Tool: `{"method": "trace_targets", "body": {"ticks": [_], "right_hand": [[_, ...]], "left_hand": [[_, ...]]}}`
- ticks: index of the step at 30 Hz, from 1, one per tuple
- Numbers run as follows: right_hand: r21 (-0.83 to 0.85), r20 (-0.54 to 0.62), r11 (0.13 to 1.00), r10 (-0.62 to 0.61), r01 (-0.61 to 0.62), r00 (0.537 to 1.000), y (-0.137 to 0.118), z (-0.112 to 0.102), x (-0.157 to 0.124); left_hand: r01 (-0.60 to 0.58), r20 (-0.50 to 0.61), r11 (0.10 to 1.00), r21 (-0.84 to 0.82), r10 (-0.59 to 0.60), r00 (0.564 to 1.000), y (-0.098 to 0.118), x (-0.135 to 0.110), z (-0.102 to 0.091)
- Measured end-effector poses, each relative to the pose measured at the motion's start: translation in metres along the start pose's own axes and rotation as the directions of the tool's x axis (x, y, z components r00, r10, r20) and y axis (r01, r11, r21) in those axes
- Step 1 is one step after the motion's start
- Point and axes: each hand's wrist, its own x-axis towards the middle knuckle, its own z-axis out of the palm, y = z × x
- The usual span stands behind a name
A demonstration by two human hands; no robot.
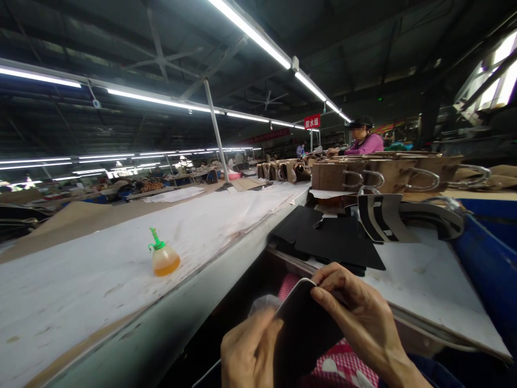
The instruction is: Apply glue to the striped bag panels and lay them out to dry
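Between my hands is a black flat panel (304,323) with a thin whitish edge, tilted above my lap. My right hand (357,312) pinches its upper corner between thumb and fingers. Lower down on the left, my left hand (252,345) grips the panel's side edge and is slightly blurred. Some clear plastic film (264,303) shows behind the left fingers. Under the panel lies pink checked cloth (345,361) on my lap. The panel's lower end is cut off by the frame.
A plastic bottle (165,263) with amber liquid and a green spout stands on the white-covered table (100,291). Black sheets (335,240) and curved striped pieces (383,218) lie on the right-hand board. Brown bags with handles (371,175) stand behind, near a co-worker in purple (367,144).
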Motion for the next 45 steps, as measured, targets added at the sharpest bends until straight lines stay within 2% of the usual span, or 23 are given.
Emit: {"method": "trace_targets", "body": {"ticks": [4,10,15,18,20,22,23,25,27,29,31,32,34,36,37,38,39,40,41,43,45], "right_hand": [[0.028,0.012,0.999,0.026,-0.026,1.0,-0.006,0.0,-0.001],[0.034,0.031,0.999,0.04,-0.041,0.999,-0.013,0.004,-0.005],[0.07,0.007,0.99,0.122,-0.123,0.992,-0.013,0.006,-0.006],[0.08,0.188,0.981,0.157,-0.174,0.97,-0.013,-0.008,-0.001],[0.109,0.295,0.972,0.17,-0.21,0.94,-0.012,-0.019,0.003],[0.124,0.314,0.966,0.177,-0.225,0.933,-0.009,-0.025,0.009],[0.113,0.322,0.969,0.172,-0.219,0.931,-0.006,-0.025,0.012],[0.086,0.407,0.978,0.137,-0.187,0.903,0.0,-0.016,0.016],[0.101,0.547,0.975,0.11,-0.196,0.83,0.008,0.0,0.018],[0.148,0.66,0.943,0.131,-0.299,0.74,0.014,0.015,0.019],[0.183,0.71,0.894,0.167,-0.408,0.684,0.017,0.022,0.02],[0.19,0.708,0.881,0.183,-0.433,0.682,0.018,0.023,0.02],[0.164,0.657,0.905,0.196,-0.391,0.728,0.015,0.018,0.022],[0.085,0.605,0.962,0.156,-0.259,0.781,0.012,0.012,0.025],[0.035,0.593,0.985,0.115,-0.169,0.797,0.01,0.009,0.026],[-0.014,0.59,0.997,0.065,-0.07,0.804,0.01,0.007,0.028],[-0.064,0.593,0.998,0.021,0.021,0.805,0.009,0.007,0.028],[-0.109,0.598,0.989,-0.012,0.096,0.801,0.01,0.008,0.029],[-0.148,0.603,0.977,-0.033,0.152,0.797,0.011,0.009,0.029],[-0.205,0.6,0.955,-0.051,0.215,0.799,0.013,0.014,0.028],[-0.223,0.583,0.94,-0.083,0.258,0.808,0.015,0.022,0.025]], "left_hand": [[-0.03,0.044,0.998,-0.053,0.032,0.999,0.005,0.01,0.001],[-0.222,0.131,0.975,0.019,0.217,0.967,0.011,0.031,0.01],[-0.241,0.08,0.966,0.097,0.234,0.969,0.016,0.039,0.026],[-0.237,0.016,0.963,0.128,0.236,0.971,0.012,0.043,0.025],[-0.151,-0.051,0.983,0.108,0.157,0.986,0.007,0.047,0.02],[0.004,-0.124,0.999,-0.042,-0.009,0.992,0.005,0.052,0.015],[0.072,-0.135,0.979,-0.19,-0.099,0.986,0.006,0.054,0.014],[0.148,-0.085,0.845,-0.513,-0.222,0.971,0.009,0.056,0.015],[0.151,-0.008,0.714,-0.684,-0.215,0.977,0.014,0.056,0.018],[0.149,0.04,0.701,-0.697,-0.169,0.985,0.018,0.055,0.016],[0.141,0.058,0.722,-0.677,-0.139,0.989,0.016,0.053,0.007],[0.153,0.078,0.715,-0.683,-0.137,0.987,0.014,0.051,-0.001],[0.227,0.188,0.683,-0.695,-0.133,0.973,0.006,0.048,-0.023],[0.373,0.388,0.685,-0.626,-0.14,0.911,-0.003,0.045,-0.046],[0.434,0.474,0.725,-0.534,-0.169,0.864,-0.007,0.043,-0.056],[0.447,0.511,0.794,-0.413,-0.204,0.835,-0.011,0.041,-0.063],[0.411,0.5,0.868,-0.278,-0.234,0.833,-0.013,0.039,-0.066],[0.344,0.463,0.928,-0.141,-0.246,0.851,-0.015,0.036,-0.067],[0.258,0.399,0.966,-0.015,-0.23,0.887,-0.015,0.034,-0.065],[0.115,0.235,0.981,0.158,-0.151,0.96,-0.015,0.031,-0.056],[0.048,0.114,0.969,0.242,-0.078,0.99,-0.015,0.027,-0.044]]}}
